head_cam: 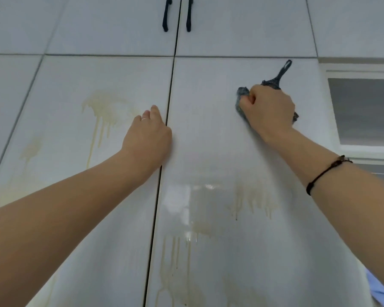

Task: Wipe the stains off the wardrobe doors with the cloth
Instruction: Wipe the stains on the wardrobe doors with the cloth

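Two white wardrobe doors meet at a dark gap: the left door (60, 178) and the right door (208, 138). My right hand (267, 107) grips a crumpled dark grey-blue cloth (241, 100) and presses it on the upper part of the right door; a strip of the cloth sticks up past my knuckles. My left hand (148, 134) rests flat on the left door's edge, fingers straight. A brownish drip stain (102, 111) marks the left door beside that hand. More stains sit lower on the right door, one mid-height (251, 201) and one near the bottom (177, 258).
Two black handles (176, 14) hang on the upper cabinet doors above. A white-framed window (364, 109) lies to the right of the wardrobe. A wet glossy patch (186, 200) shines on the right door.
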Available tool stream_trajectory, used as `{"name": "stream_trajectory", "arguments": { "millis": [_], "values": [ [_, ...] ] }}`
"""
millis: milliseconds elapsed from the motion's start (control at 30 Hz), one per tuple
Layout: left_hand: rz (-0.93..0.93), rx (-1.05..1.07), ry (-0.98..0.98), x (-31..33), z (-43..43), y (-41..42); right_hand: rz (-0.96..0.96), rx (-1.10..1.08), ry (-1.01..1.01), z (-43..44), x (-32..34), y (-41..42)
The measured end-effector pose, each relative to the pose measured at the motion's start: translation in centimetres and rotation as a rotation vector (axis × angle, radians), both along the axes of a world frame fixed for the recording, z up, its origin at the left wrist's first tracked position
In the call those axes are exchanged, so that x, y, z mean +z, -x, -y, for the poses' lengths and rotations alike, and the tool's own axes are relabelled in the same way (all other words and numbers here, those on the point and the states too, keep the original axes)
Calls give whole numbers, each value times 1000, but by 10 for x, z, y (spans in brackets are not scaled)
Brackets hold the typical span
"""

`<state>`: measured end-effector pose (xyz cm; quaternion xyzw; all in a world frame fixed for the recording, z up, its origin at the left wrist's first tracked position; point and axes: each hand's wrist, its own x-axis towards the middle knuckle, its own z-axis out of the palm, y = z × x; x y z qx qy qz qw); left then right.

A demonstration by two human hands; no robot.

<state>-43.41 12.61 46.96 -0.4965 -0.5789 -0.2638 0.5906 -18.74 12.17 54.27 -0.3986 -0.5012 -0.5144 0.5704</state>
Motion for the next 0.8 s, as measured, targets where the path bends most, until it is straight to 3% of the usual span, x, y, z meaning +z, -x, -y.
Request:
{"name": "stream_trajectory", "arguments": {
  "millis": [67, 100, 200, 267, 333, 467, 567, 600, 733, 800],
  "values": [
    [3, 9, 12, 2, 0, -2, -87, -14, -8, -4, -19, -2],
    [9, 11, 28, 3, 2, -3, -23, -16, -28, -9, -44, 8],
    [48, -29, 50, 8, 11, -11, 432, 18, -36, -22, -140, 28],
    [76, -45, 59, 8, 15, -16, 568, -46, -44, -18, -139, 11],
    [70, -28, 55, 7, 12, -18, 412, -129, -25, -13, -94, -15],
    [74, 45, 57, 4, 5, -13, -150, -40, -40, 10, -5, -64],
    [87, 94, 44, 3, 0, -11, -207, -67, -13, 1, -29, -31],
    [92, 106, 39, 2, -1, -12, -108, -61, -6, -5, -58, -13],
    [99, 142, 45, 2, 0, -15, 632, 32, 44, -15, -201, 23],
    [97, 150, 62, 3, 0, -16, 697, 14, 99, -14, -187, 4]
  ]
}}
